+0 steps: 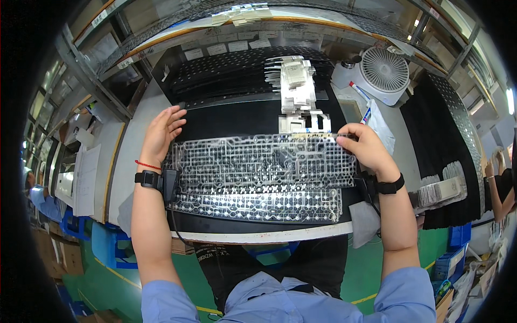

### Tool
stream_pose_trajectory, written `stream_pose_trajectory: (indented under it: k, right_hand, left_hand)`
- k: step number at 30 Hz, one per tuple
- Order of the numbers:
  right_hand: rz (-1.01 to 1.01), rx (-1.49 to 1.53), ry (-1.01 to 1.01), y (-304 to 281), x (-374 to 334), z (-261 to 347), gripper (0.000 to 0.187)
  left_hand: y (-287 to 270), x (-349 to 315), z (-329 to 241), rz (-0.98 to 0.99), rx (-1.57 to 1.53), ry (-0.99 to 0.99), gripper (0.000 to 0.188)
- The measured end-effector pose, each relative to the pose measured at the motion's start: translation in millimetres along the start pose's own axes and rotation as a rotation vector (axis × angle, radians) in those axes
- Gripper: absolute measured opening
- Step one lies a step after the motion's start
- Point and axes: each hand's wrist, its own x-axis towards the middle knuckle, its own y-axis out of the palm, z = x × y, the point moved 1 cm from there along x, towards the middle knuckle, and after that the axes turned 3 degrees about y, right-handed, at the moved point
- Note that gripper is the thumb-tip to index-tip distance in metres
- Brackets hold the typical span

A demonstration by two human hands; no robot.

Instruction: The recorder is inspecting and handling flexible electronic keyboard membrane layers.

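A clear keyboard membrane sheet (264,161) with silver circuit traces lies across the bench in front of me. Thumb and fingers of my right hand (366,148) pinch its upper right corner. My left hand (164,132) is raised by the sheet's upper left end, fingers apart and holding nothing. Closer to me, a second membrane sheet (258,205) with rows of round dots shows partly from under the first. Just beyond the sheets, thin whitish flat pieces (299,81) form an overlapping pile. Dark matting (231,118) is under all of these.
Black perforated sheets (231,70) are stacked at the back. A white fan (384,68), a bottle (344,72) and a marker (359,90) stand or lie at the back right. More black sheets (436,124) and a whitish pile (444,189) are on the right. Another person's arm (501,194) shows far right.
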Motion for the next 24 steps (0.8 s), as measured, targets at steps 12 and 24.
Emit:
stream_pose_trajectory:
  k: [12, 24]
  right_hand:
    - [-0.234, 0.195, -0.008, -4, 3, 0, 0.008]
    - [-0.297, 0.533, -0.046, -10, 3, 5, 0.017]
  left_hand:
    - [3, -2, 5, 0.193, 0.085, 0.023, 0.027]
    - [-1, 2, 2, 0.098, -0.084, 0.127, 0.023]
